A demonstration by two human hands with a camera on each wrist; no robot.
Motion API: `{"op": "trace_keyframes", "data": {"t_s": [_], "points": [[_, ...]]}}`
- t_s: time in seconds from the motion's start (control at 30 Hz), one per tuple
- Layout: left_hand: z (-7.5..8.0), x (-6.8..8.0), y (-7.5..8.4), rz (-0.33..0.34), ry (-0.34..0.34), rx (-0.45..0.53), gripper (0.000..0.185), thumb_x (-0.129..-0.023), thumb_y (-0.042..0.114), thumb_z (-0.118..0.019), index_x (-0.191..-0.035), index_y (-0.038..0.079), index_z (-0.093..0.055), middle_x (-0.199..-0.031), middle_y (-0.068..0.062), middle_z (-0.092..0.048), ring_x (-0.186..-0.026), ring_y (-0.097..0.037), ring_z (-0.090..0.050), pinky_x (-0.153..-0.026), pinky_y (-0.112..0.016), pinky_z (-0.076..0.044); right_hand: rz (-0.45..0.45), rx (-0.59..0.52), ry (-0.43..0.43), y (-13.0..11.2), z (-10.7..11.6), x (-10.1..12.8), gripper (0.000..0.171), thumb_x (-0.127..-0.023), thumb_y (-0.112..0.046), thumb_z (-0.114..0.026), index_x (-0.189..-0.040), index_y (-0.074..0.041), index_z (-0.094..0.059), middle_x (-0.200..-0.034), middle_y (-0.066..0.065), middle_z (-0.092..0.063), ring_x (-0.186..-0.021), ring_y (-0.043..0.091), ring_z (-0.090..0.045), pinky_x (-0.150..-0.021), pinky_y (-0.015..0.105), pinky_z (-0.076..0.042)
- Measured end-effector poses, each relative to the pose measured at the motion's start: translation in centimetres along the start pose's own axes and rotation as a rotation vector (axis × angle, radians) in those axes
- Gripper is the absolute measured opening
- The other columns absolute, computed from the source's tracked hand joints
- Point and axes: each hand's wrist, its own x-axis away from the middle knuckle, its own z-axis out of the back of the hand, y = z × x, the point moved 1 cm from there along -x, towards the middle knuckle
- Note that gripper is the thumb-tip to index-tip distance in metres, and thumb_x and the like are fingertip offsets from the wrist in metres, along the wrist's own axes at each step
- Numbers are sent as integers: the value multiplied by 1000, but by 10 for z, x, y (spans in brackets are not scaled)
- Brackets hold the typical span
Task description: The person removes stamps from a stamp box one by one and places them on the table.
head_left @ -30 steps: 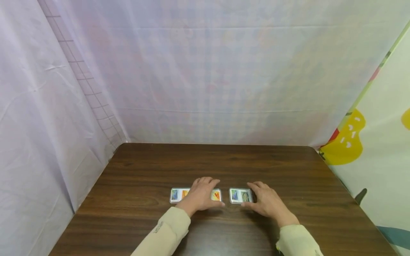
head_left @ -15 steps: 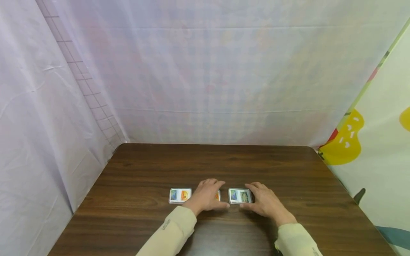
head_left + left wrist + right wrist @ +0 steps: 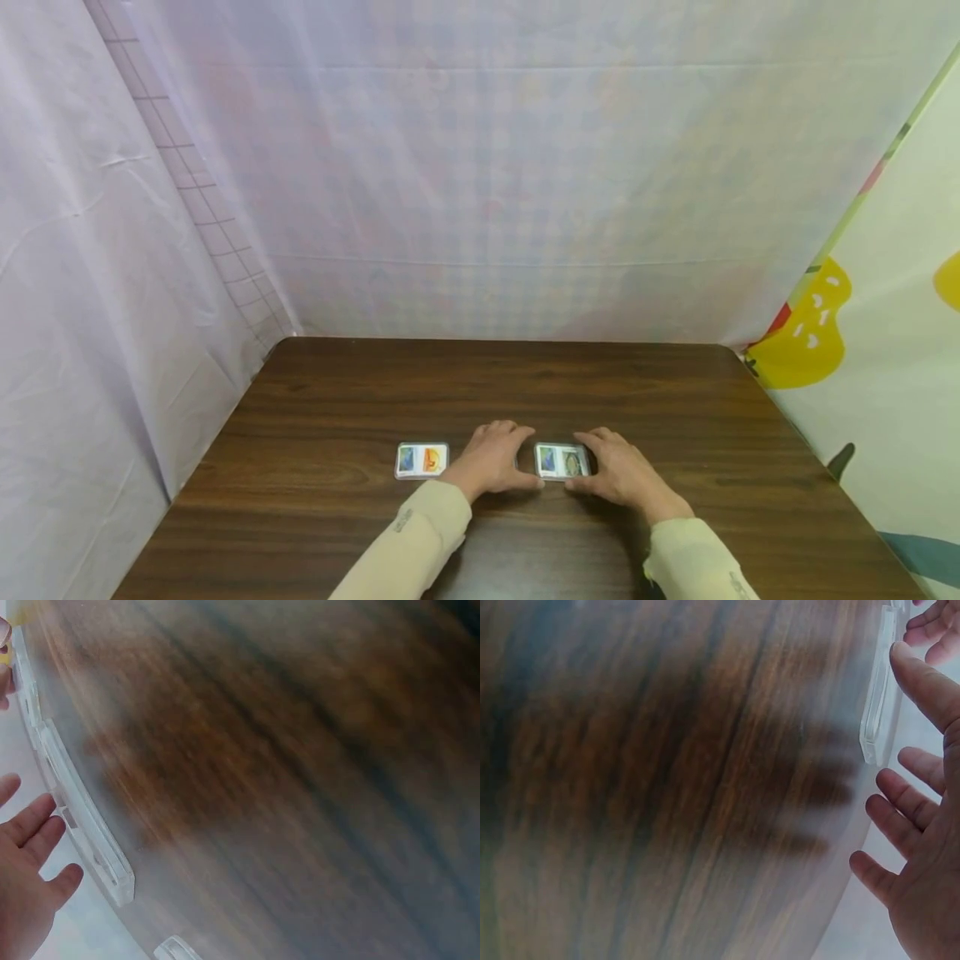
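Flat clear cases with printed cards lie in a row on the table. The left case (image 3: 422,460) shows a landscape picture and an orange one. My left hand (image 3: 491,458) covers most of the middle case (image 3: 90,817), its thumb and index finger spread towards the left end of the right case (image 3: 551,461). My right hand (image 3: 626,473) is at the other end of that case, index finger by its far edge and thumb by its near edge. In the right wrist view, the thumb (image 3: 922,679) overlaps the case and the other fingers are spread. Neither hand is visibly gripping.
The brown wood-grain table (image 3: 480,383) has rounded far corners. A pale checked curtain (image 3: 487,167) hangs behind it, a white cloth (image 3: 90,292) on the left, and a cloth with a yellow fruit print (image 3: 806,333) on the right.
My left hand has slid right over the middle case, uncovering the left case and hiding nearly all of the middle one. The right hand and the right case have hardly moved.
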Motion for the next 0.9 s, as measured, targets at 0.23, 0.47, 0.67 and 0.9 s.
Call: {"op": "trace_keyframes", "data": {"t_s": [0.23,0.47,0.67,0.9], "points": [[-4,-4,0,28,-19,-18,85,-78,62,-74,-146,20,-48,-143,-6,-49,-136,-24,-40,-115,-45,-23,-16,-5,-19,-1,-1,-1,81,-74,-45,-84,-137,-2,-55,-132,18,-55,-118,40,-53,-96,58,-44],[-5,-7,1,30,-29,-25,82,-79,61,-74,-146,20,-49,-141,-5,-49,-135,-24,-40,-115,-46,-23,2,10,-18,-4,-2,-4,79,-74,-43,-85,-135,-2,-57,-129,17,-56,-116,37,-54,-94,58,-44],[-7,-10,2,5,-21,-67,81,-79,61,-74,-144,19,-51,-137,-5,-50,-132,-23,-42,-115,-47,-23,31,28,-6,-6,-3,-7,77,-73,-41,-85,-133,-1,-58,-127,16,-57,-114,36,-55,-91,59,-45],[-8,-13,3,9,-19,-92,78,-78,62,-74,-142,21,-54,-133,-3,-50,-129,-22,-42,-114,-48,-24,26,10,-22,-6,-5,-8,73,-75,-37,-85,-133,1,-59,-126,15,-57,-114,34,-54,-93,59,-43]]}}
